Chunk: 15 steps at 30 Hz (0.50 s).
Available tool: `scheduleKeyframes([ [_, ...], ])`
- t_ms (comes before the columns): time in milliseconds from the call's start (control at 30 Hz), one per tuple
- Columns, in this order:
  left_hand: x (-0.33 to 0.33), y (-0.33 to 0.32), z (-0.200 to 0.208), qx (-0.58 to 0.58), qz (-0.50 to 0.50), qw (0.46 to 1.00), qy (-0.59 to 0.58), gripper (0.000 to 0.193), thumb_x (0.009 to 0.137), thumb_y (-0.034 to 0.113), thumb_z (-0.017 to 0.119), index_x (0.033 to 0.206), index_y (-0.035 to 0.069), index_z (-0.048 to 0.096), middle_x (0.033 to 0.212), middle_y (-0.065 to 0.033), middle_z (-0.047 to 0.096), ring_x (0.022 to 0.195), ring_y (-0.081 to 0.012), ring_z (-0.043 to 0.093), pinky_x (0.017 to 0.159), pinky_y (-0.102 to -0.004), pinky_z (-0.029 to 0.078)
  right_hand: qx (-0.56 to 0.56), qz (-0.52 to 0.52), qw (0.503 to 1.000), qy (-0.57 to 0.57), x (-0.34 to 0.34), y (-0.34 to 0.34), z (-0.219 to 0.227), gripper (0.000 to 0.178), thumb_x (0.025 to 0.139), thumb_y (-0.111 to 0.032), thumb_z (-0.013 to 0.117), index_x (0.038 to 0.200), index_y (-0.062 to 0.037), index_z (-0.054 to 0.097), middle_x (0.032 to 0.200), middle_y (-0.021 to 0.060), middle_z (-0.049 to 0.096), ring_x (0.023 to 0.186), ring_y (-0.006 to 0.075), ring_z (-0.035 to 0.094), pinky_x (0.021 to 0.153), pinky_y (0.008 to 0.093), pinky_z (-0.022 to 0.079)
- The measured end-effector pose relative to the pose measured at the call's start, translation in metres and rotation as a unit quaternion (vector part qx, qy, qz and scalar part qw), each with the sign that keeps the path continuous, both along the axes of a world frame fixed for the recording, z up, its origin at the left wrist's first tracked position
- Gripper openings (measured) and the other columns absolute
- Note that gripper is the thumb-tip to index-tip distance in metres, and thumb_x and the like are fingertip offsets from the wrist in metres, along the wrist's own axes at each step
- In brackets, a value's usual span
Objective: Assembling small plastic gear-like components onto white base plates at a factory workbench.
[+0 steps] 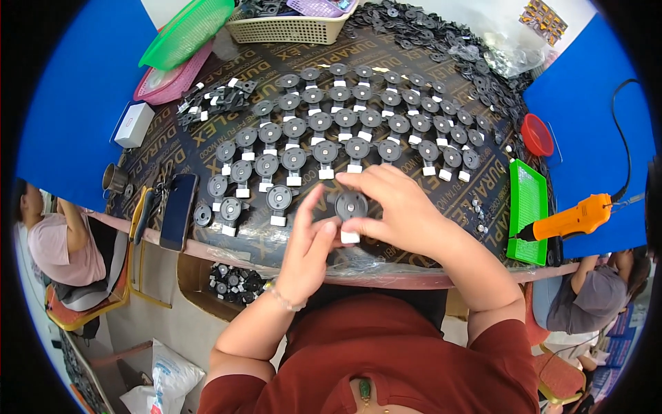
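Near the front edge of the dark table, both my hands hold a black round plastic part with a white block (351, 205). My right hand (400, 210) grips the disc from the right, with the thumb below and the index finger above it. My left hand (308, 245) comes from the left, its fingertips and thumb at the white block at the lower end. Beyond my hands, several rows of like black disc parts (320, 121) lie in curved lines, most with their white blocks toward me.
An orange electric screwdriver (576, 217) and a green tray (527, 207) sit at the right. A loose pile of black parts (441, 41) covers the far right. A phone (179, 210) lies at the left edge, and a beige basket (286, 29) stands at the back.
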<state>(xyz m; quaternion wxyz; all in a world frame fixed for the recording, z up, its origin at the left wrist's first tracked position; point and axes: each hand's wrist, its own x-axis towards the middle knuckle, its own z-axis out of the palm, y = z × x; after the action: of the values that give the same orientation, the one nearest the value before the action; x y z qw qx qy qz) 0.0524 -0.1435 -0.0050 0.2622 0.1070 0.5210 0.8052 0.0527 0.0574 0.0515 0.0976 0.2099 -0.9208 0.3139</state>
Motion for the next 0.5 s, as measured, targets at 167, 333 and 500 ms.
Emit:
scheduleKeyframes([
  [167,-0.021,-0.055,0.008,-0.220,0.220,0.899,0.308,0.042,0.099,0.007,0.047,0.141,0.001,0.044,0.113,-0.0080,0.060,0.092,-0.0107,0.052,0.083,-0.0246,0.045,0.037,-0.035,0.999,0.006,-0.022,-0.029,-0.036,0.045,0.079,-0.032,0.078,0.110,-0.0044,0.062,0.099,0.0134,0.061,0.097,0.0342,0.059,0.085,0.0424,0.049],
  [333,-0.102,-0.107,0.028,-0.332,0.324,0.784,0.411,0.025,0.096,0.001,0.052,0.119,0.001,0.062,0.112,-0.0094,0.063,0.103,-0.0191,0.060,0.087,-0.0299,0.048,0.098,-0.051,0.994,0.012,-0.041,-0.050,-0.062,0.049,0.079,-0.036,0.077,0.111,-0.0025,0.060,0.101,0.0138,0.060,0.098,0.0341,0.059,0.087,0.0418,0.050],
  [500,-0.238,-0.157,0.027,-0.579,0.271,0.544,0.543,0.025,0.084,0.002,0.061,0.109,0.005,0.066,0.109,-0.0165,0.064,0.103,-0.0336,0.061,0.088,-0.0434,0.050,0.074,-0.035,0.996,0.024,-0.037,-0.052,-0.044,0.053,0.078,-0.039,0.078,0.113,-0.0026,0.061,0.109,0.0140,0.059,0.104,0.0336,0.058,0.089,0.0413,0.050],
])
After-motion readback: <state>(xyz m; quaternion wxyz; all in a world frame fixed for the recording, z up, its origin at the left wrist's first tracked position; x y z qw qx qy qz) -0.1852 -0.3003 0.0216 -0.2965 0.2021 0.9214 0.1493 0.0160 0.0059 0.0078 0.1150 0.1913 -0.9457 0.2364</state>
